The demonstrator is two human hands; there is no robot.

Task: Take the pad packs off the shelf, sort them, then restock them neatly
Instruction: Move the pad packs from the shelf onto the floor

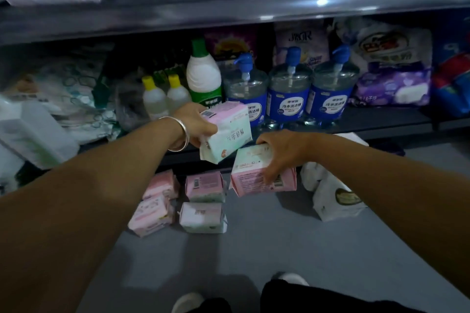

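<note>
Fingers of left hand (197,122) grip mint-pink pack (226,134); right hand (281,151) grips pink pack (262,175), both above floor (254,249). Four packs (203,216) on floor: sorting underway, restocking probably pending.

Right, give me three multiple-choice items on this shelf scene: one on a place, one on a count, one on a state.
1. Where do the four loose pink pad packs lie?
A. on the grey floor
B. on the top shelf
C. in a basket

2. How many clear pump bottles with blue labels stand on the lower shelf?
A. one
B. three
C. five

3. What is the left hand doing?
A. hanging idle
B. pressing the floor
C. gripping a white-and-pink pad pack

Answers: A, they rest on the floor below the shelf; B, three stand side by side; C, its fingers curl round the pack.
</note>
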